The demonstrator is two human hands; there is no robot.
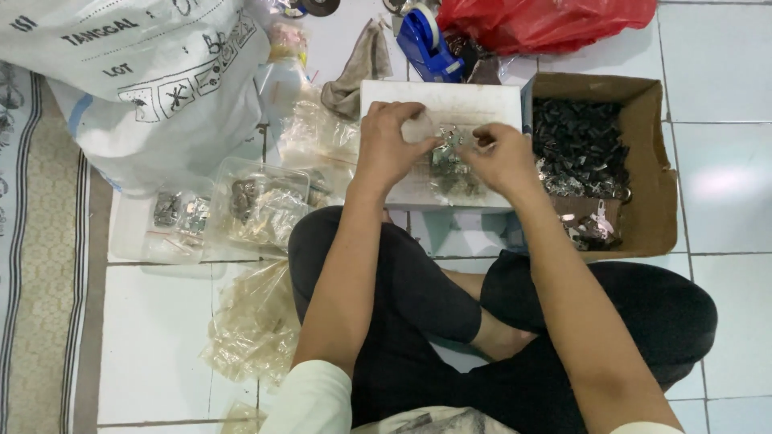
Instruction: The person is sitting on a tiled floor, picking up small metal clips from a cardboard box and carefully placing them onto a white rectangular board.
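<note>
While fingers point(418, 128) pinch it, small bag point(447, 165) blurs.

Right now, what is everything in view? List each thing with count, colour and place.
white box: one, white, on floor ahead
small metal parts: a pile, silvery, on the white box
cardboard box: one, brown, right, holding dark parts
tape dispenser: one, blue, top centre
red bag: one, top right
white sack: one, top left
clear trays: two, left, with bagged parts
clear bags: a heap, lower left
cloth: one, grey-brown, top centre
left hand: pinching a small clear bag
right hand: over the parts
</note>
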